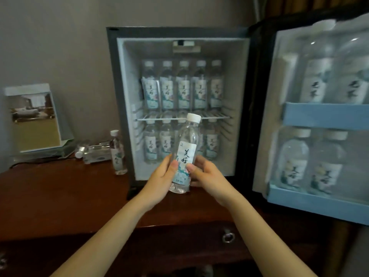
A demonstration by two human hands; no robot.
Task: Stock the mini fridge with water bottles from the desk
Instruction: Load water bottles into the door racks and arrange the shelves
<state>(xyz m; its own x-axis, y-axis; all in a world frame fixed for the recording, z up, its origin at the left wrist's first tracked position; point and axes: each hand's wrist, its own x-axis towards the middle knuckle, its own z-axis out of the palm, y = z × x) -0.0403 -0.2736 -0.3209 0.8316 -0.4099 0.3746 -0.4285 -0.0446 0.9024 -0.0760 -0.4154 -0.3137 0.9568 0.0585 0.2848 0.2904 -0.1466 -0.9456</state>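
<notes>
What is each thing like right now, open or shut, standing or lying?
Mini fridge: open.
Fridge door: swung wide, shelves hold bottles.
Held water bottle: capped, gripped by left hand and right hand.
Bottle on desk: capped, standing.
Clear bottle beside it: lying down.

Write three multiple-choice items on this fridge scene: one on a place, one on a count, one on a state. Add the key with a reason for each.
1. Where does the lone upright bottle stand?
A. on the desk, left of the fridge
B. on the floor
C. on top of the fridge

2. How many bottles stand on the wire shelf?
A. two
B. five
C. nine

3. The held bottle is:
A. lying flat on the desk
B. gripped by the left hand and the right hand, cap on
C. uncapped and pouring

Key: 1 A, it stands on the wood beside the fridge's left wall. 2 B, five caps show in one row. 3 B, both thumbs press its label and the white cap is in place.
</notes>
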